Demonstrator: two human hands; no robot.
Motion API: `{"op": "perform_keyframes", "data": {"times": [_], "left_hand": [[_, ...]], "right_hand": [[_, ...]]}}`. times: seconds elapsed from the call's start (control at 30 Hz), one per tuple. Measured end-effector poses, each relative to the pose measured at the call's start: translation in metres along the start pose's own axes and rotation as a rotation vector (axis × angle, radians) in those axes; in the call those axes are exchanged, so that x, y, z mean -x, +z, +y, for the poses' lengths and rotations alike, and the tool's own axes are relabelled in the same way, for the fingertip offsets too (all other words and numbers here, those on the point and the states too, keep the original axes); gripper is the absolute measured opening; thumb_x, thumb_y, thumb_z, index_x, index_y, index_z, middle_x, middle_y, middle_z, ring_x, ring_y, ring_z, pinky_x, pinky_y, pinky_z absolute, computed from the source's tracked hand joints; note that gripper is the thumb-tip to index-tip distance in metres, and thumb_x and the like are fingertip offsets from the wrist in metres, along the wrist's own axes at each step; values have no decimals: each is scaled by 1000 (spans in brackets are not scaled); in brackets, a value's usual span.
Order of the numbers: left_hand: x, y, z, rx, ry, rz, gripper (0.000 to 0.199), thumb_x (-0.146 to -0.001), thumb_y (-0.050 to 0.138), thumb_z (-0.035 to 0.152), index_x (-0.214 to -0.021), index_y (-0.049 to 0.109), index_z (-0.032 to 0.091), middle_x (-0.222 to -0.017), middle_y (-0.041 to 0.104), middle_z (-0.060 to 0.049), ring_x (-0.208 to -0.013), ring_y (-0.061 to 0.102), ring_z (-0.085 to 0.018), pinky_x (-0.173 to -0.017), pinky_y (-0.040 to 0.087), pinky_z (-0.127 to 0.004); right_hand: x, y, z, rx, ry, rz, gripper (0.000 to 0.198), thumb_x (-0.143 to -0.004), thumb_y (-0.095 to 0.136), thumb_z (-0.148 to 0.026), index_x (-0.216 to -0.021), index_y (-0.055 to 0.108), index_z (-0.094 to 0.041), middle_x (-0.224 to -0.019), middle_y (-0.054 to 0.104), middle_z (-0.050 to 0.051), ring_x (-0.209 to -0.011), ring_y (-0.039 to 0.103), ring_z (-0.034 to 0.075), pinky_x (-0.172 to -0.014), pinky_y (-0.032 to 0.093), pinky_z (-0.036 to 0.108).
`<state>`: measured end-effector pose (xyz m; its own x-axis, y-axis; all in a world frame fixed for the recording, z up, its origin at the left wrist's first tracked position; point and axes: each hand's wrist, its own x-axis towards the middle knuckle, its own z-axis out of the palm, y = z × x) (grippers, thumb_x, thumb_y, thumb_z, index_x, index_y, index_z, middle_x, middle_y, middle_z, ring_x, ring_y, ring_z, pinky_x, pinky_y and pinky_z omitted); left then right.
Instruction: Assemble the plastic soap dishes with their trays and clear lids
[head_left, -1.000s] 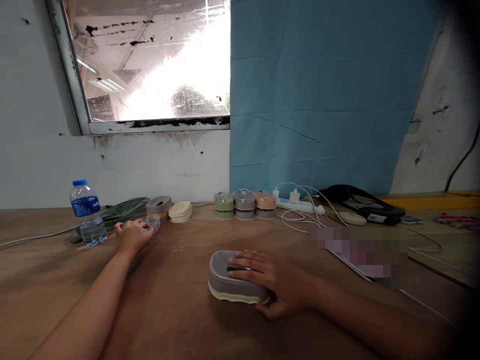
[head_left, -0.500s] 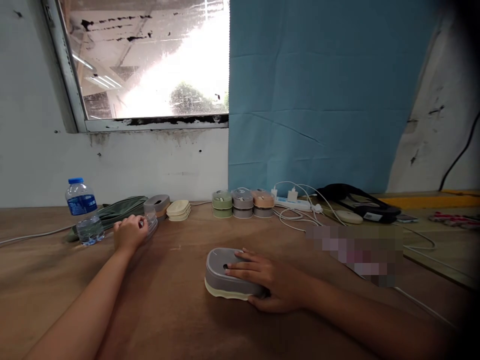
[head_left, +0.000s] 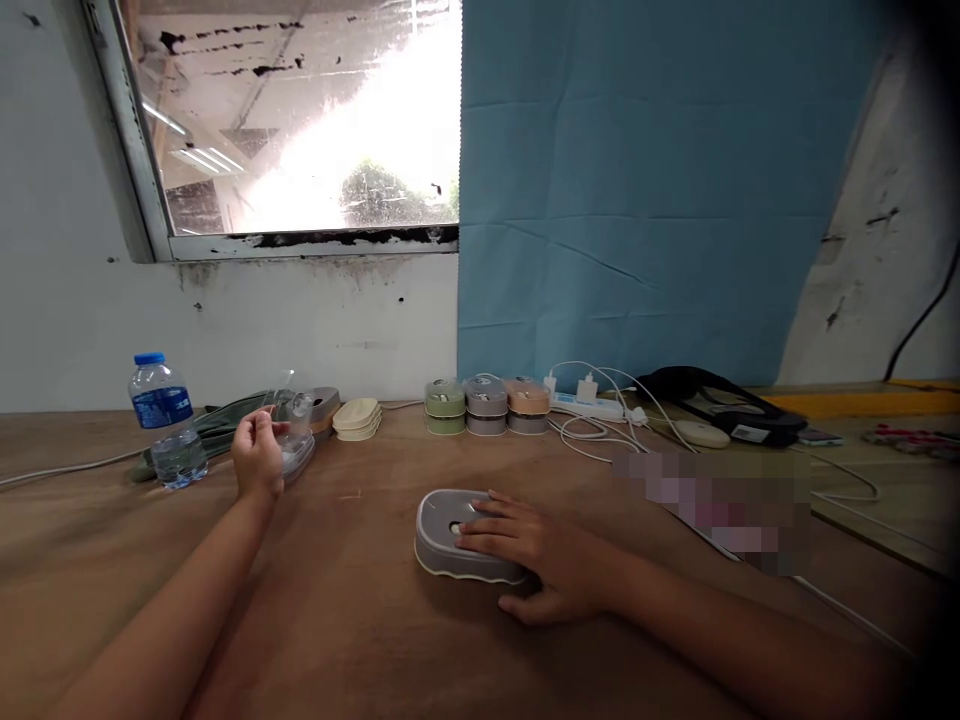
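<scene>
In the head view my left hand [head_left: 259, 450] pinches a thin clear plastic cover [head_left: 300, 402], tilted up above a small stack of clear covers [head_left: 298, 458]. Under my right hand [head_left: 536, 560] is a grey oval box shell [head_left: 442, 555] with a round hole in its top. My right fingers lie stretched across the top of it, and the thumb is spread away near the table. A thin cream edge shows below the shell. Through the hole something pale is visible.
Behind my left hand are grey and peach shells [head_left: 324, 412] and stacked cream pieces [head_left: 357, 419]. A water bottle [head_left: 166, 425] stands left beside a green pouch [head_left: 206, 435]. Finished-looking green, grey and peach boxes [head_left: 486, 405] line the back. A power strip [head_left: 589, 405] and cables lie right.
My left hand has lifted a clear cover from the stack. The grey shell sits lower over the cream piece, and my right thumb has come away from its side.
</scene>
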<state>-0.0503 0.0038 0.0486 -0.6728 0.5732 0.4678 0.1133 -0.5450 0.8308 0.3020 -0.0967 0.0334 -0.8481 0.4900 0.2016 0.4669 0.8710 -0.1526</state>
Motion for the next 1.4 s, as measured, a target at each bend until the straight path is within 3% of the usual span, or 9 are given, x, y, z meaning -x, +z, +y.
{"op": "perform_keyframes", "data": {"times": [0.17,0.3,0.5,0.63,0.77,0.97,1.17,1.23,1.4], "left_hand": [[37,31,15,349,-352,-114,19,-86,38,19,-74,51,16,-58,50,4,-56,59,-11,-71,52,-29],[79,45,27,524,-634,-324,19,-87,41,14,-74,55,13,-56,53,2,-56,60,-10,-72,54,-30],[126,48,42,593,-756,-845,14,-79,61,25,-79,59,11,-60,55,1,-62,60,-11,-72,54,-30],[136,45,46,598,-795,-1063,22,-76,64,32,-79,62,10,-59,49,3,-58,56,-9,-63,53,-25],[137,44,45,579,-833,-1162,23,-76,64,33,-78,63,10,-58,45,3,-57,54,-9,-66,52,-28],[126,42,38,525,-751,-1197,33,-74,64,38,-94,66,12,-66,51,0,-72,57,-14,-80,45,-32],[102,38,3,208,-432,-1076,36,-71,66,33,-103,61,18,-84,57,-2,-85,54,-16,-85,40,-32],[96,35,-4,53,-342,-1137,38,-72,65,32,-107,58,20,-88,55,-2,-89,53,-16,-87,40,-33],[100,28,0,-135,-64,-1471,51,-70,68,31,-118,51,27,-116,47,-5,-111,45,-22,-100,35,-40]], "right_hand": [[3,-8,9,-28,78,25,58,-78,56,-46,-130,43,-23,-130,48,9,-123,38,29,-106,22,50],[5,-9,10,-30,76,221,55,-80,54,-39,-130,39,-21,-130,45,10,-120,41,25,-101,33,41],[7,-6,10,194,138,539,60,-77,53,-21,-133,31,-26,-143,21,10,-127,30,28,-99,34,44],[9,-12,7,288,28,493,62,-71,56,-19,-130,37,-28,-145,14,7,-127,27,31,-99,32,46],[13,-19,3,234,-49,379,65,-68,62,-26,-130,39,-28,-143,19,8,-119,37,27,-96,37,41],[13,-16,12,150,58,356,64,-72,64,-44,-129,39,-29,-139,26,8,-116,40,27,-95,37,40],[7,-7,14,-32,364,264,63,-77,55,-54,-132,35,-27,-129,37,10,-117,40,28,-95,37,42],[6,-5,12,-84,402,195,62,-78,54,-54,-131,36,-28,-127,39,9,-114,43,27,-95,38,41],[7,-6,17,-174,391,148,70,-74,58,-54,-133,33,-25,-129,37,9,-117,40,26,-96,36,39]]}}
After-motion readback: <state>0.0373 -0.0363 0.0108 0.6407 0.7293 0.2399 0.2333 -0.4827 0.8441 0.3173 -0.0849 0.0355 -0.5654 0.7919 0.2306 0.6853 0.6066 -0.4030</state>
